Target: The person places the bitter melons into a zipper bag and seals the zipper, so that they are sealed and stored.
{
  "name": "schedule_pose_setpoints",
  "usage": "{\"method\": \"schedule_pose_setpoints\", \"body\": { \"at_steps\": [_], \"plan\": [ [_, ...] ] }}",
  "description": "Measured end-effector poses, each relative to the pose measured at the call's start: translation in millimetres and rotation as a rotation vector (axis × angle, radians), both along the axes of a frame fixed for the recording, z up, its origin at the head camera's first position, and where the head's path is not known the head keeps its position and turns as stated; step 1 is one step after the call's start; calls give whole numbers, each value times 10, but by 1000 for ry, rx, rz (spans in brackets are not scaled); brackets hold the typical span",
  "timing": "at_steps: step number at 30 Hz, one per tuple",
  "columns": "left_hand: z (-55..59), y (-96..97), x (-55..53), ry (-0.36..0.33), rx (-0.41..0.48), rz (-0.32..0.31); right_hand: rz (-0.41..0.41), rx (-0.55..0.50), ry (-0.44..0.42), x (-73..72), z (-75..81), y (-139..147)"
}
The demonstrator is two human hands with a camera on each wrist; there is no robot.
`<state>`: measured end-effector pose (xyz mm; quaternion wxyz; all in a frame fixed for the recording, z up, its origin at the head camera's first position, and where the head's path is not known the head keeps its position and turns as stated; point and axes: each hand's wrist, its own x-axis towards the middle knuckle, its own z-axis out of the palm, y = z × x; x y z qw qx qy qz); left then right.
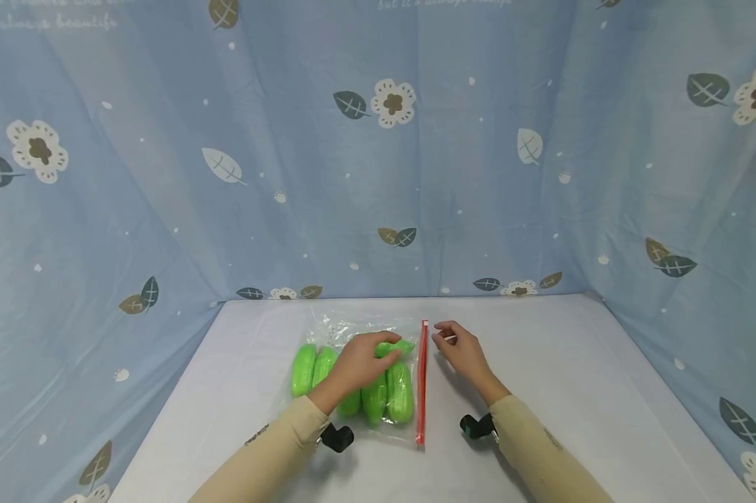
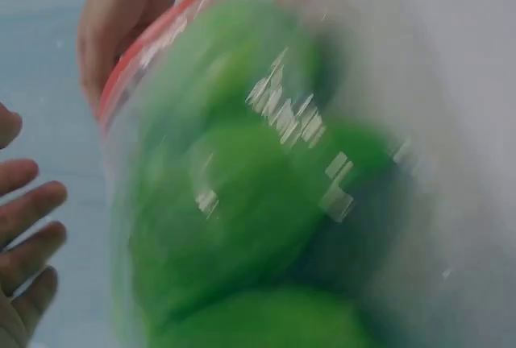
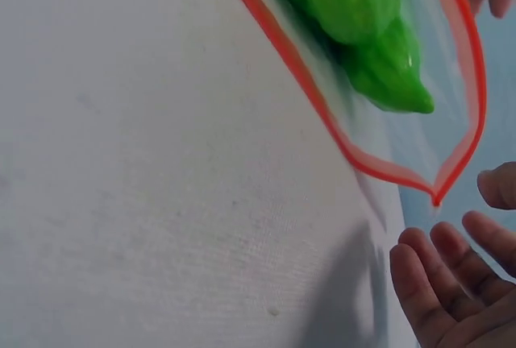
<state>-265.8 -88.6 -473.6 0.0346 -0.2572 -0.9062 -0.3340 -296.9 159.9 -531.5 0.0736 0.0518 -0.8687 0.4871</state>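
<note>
A clear zip bag (image 1: 364,438) with a red zip edge (image 1: 423,391) lies on the white table. Inside it are several glossy green elongated pieces (image 1: 400,395), one with a pointed tip (image 3: 415,98); their exact kind is unclear. Above the bag hovers my left hand (image 1: 358,360), its fingers apart and holding nothing in the left wrist view. Just right of the red edge is my right hand (image 1: 466,358), fingers loosely bent and empty. In the right wrist view, the bag's mouth gapes and its lower corner (image 3: 436,200) sits close to the right fingertips.
The white tabletop (image 1: 560,363) surrounds the bag. A blue curtain (image 1: 478,175) with leaf and flower prints hangs behind and along both sides. Black wrist cameras (image 1: 476,426) sit below each hand, at the beige sleeves (image 1: 541,447).
</note>
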Motion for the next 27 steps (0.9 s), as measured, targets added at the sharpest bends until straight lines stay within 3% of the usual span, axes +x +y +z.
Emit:
{"method": "schedule_pose_setpoints", "body": {
  "at_steps": [6, 10, 18, 27],
  "plan": [
    [87, -53, -223, -91, -44, 82, -23, 10, -53, -75, -33, -15],
    [111, -12, -357, -81, -91, 108, -50, 17, -83, -129, -47, -38],
    [53, 107, -573, -36, -147, 58, -20, -90, -98, -217, -80, -120],
    [-32, 240, -728, -72, -177, 36, -7, -125, -102, -255, -92, -156]
  ]
}}
